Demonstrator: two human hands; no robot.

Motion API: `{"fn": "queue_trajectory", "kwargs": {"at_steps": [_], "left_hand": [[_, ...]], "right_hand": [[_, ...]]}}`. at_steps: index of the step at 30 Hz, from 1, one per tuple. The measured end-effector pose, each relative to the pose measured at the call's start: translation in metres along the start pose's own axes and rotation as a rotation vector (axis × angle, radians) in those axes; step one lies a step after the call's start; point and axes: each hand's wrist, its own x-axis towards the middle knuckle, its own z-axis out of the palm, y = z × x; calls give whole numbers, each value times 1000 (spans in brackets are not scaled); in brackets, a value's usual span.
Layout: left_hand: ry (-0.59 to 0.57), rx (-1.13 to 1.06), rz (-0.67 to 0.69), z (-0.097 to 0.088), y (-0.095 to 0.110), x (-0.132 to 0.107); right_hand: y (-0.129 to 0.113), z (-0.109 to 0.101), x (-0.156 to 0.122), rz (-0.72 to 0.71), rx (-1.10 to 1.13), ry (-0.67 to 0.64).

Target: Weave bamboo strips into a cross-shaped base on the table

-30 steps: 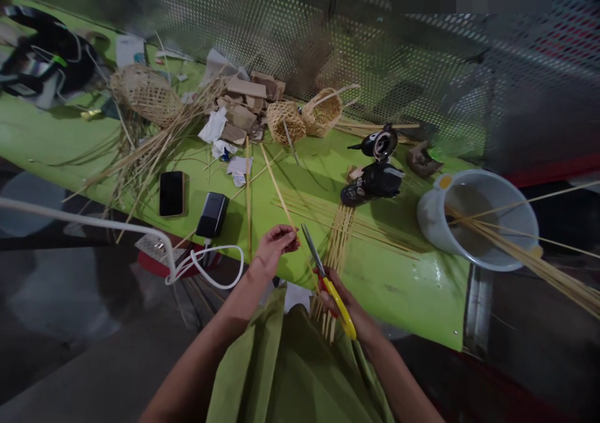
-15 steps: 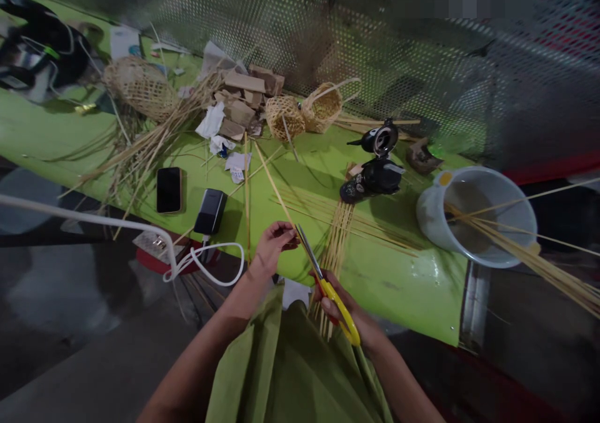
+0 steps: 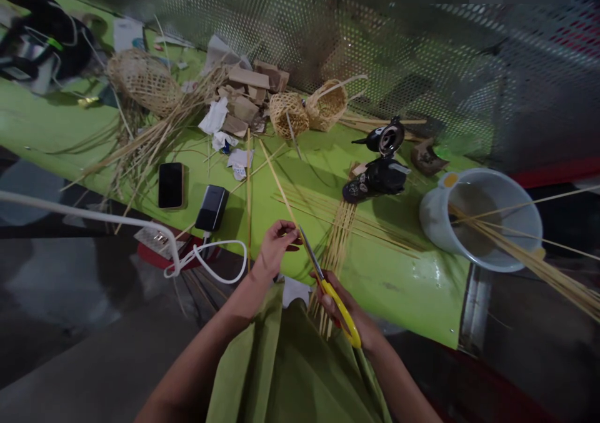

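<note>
My left hand (image 3: 277, 247), in the middle of the view, pinches a thin yellowish cane-like strip (image 3: 281, 185) that slants up and away over the table. My right hand (image 3: 352, 308) grips yellow-handled scissors (image 3: 338, 303) just above my lap. Their blades point up-left along the strip, with the tips beside my left fingers. The blades appear nearly closed, and I cannot tell whether the strip lies between them. Below and beyond the scissors, crossed flat strips (image 3: 340, 232) form a loose mat on the green table (image 3: 394, 292).
A black camera-like device (image 3: 375, 180) rests on the mat's far end. At right stands a bucket (image 3: 434, 223) with long strips leaning out. Woven baskets (image 3: 327, 105), cardboard scraps (image 3: 244, 107) and loose strips lie at the back. A phone (image 3: 171, 185) and a cabled power bank (image 3: 212, 208) are left.
The scissors' blades look closer together, and less of their red inner handle shows. Both hands stay in nearly the same place, while the view has shifted slightly.
</note>
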Motion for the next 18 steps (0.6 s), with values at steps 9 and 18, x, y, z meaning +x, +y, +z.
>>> {"fn": "queue_trajectory", "kwargs": {"at_steps": [9,18], "left_hand": [[22,43,14,3,-2,0],[71,35,-14,4,-8,0]], "right_hand": [[6,-5,1,-65,-261,-12],[0,-5,2,-47,-408,-39]]}}
